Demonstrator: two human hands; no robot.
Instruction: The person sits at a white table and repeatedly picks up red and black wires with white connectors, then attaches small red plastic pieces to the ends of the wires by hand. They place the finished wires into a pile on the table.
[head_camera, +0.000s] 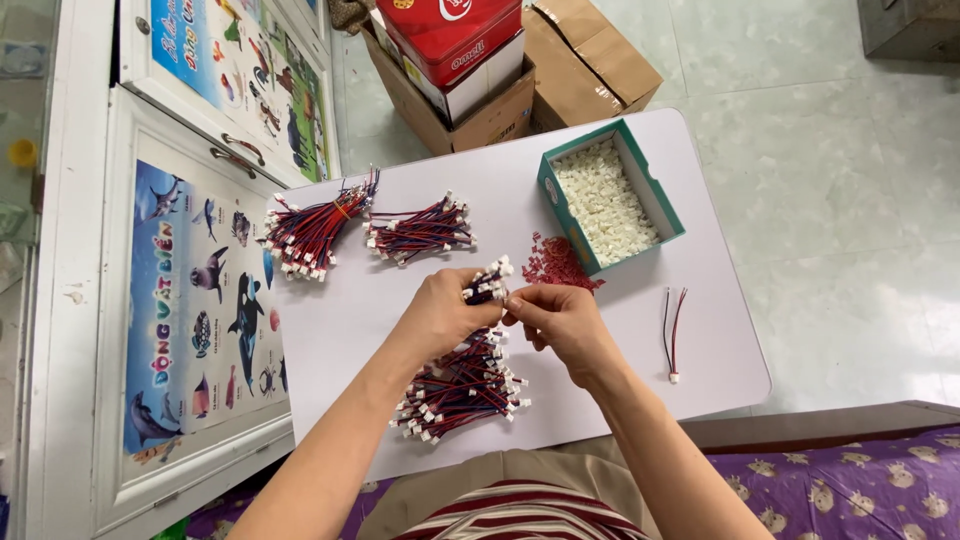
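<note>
Above the bench (620, 380), the left hand (440, 315) gripped a wire bundle (487, 281), its long axis tilted up-right, connectors outward; the right hand (562, 322) pinched its near end.

1. A single red and black wire lead (673, 332) lies alone at the table's right.
2. Cardboard boxes (560, 80) stand on the far floor.
3. Sea animal posters (200, 300) cover the white cabinet doors (90, 300) at left.
4. A purple patterned cloth (850, 485) lies near right.

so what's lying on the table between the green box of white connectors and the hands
In the head view, a small heap of red bits lies against the green box, between it and the right hand and left hand.
</note>
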